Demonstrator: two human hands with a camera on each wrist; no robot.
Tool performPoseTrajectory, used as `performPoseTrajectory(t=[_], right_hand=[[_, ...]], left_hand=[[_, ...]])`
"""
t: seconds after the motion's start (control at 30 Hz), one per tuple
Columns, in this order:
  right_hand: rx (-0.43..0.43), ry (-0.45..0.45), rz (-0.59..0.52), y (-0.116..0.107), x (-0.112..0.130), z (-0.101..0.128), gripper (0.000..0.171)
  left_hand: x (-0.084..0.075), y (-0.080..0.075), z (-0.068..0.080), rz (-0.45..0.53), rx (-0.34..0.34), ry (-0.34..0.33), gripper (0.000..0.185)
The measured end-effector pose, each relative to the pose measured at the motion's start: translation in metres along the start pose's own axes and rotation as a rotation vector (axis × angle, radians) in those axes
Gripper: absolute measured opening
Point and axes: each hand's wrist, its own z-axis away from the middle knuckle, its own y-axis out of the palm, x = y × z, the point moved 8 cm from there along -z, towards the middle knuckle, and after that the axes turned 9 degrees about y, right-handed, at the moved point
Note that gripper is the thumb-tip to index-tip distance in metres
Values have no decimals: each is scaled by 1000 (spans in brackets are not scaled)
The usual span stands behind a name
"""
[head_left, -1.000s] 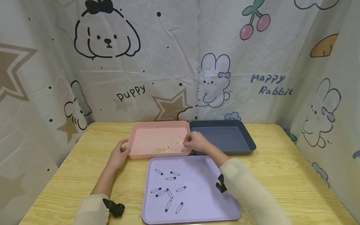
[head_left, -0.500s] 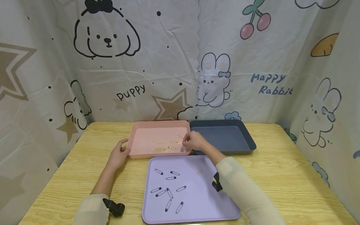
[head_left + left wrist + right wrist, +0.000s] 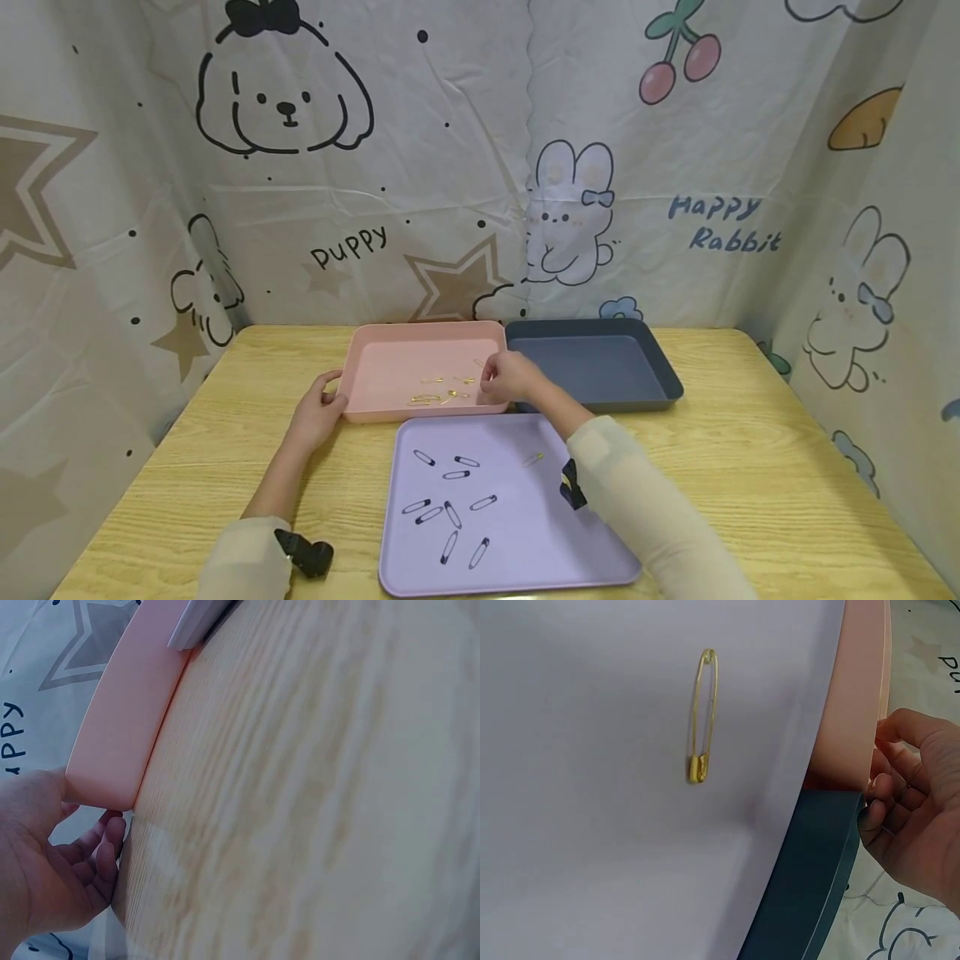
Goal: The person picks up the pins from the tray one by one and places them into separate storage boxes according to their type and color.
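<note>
My left hand [image 3: 317, 412] holds the left end of the pink tray [image 3: 405, 350], thumb at the rim in the left wrist view and fingers curled by the corner. My right hand [image 3: 513, 377] is over the right end of that tray, thumb and forefinger together and pointing down beside a gold safety pin [image 3: 467, 381]. I cannot tell whether those fingertips pinch a pin; the tray wall hides them in the right wrist view. Several gold safety pins [image 3: 426, 400] lie in the pink tray. One gold safety pin [image 3: 697, 769] lies on the lilac tray [image 3: 517, 567].
Several black safety pins [image 3: 456, 475] lie spread over the left half of the lilac tray. A dark blue tray [image 3: 600, 367] stands right beside the pink one. All three trays are on a wooden table [image 3: 780, 467], with a printed curtain [image 3: 450, 183] behind it.
My right hand has shifted slightly left over the pink tray, covering more of the nearby gold pins. My left hand and the trays stay put.
</note>
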Motion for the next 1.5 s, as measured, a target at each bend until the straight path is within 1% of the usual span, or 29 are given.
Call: performPoseTrajectory(t=[0.23, 0.47, 0.7, 0.8, 0.9, 0.93, 0.97, 1.13, 1.17, 1.2, 1.5], right_hand=[[-21, 20, 7, -1, -2, -1, 6], [-72, -13, 13, -7, 2, 1, 6], [-68, -15, -39, -13, -4, 6, 8], [-75, -34, -57, -17, -8, 10, 9], [-65, -43, -75, -19, -12, 15, 9], [-61, -46, -79, -19, -13, 17, 9], [-60, -51, -83, -20, -14, 19, 9], [-58, -83, -109, -25, -21, 33, 8], [-57, -90, -114, -26, -23, 35, 8], [-53, -97, -118, -26, -25, 38, 8], [-20, -143, -141, -29, -37, 60, 9]], left_hand=[[1, 1, -1, 4, 4, 3, 52], [1, 0, -2, 1, -2, 8, 51], [1, 0, -1, 14, -1, 5, 52], [1, 0, -1, 13, -1, 10, 52], [1, 0, -1, 16, -1, 20, 52], [1, 0, 0, 14, -16, 28, 51], [0, -1, 1, 16, -17, 35, 51], [0, 0, 1, 13, -13, 20, 51], [1, 0, 0, 15, 4, 11, 52], [1, 0, 0, 11, 6, 3, 52], [0, -1, -1, 3, 6, 5, 52]])
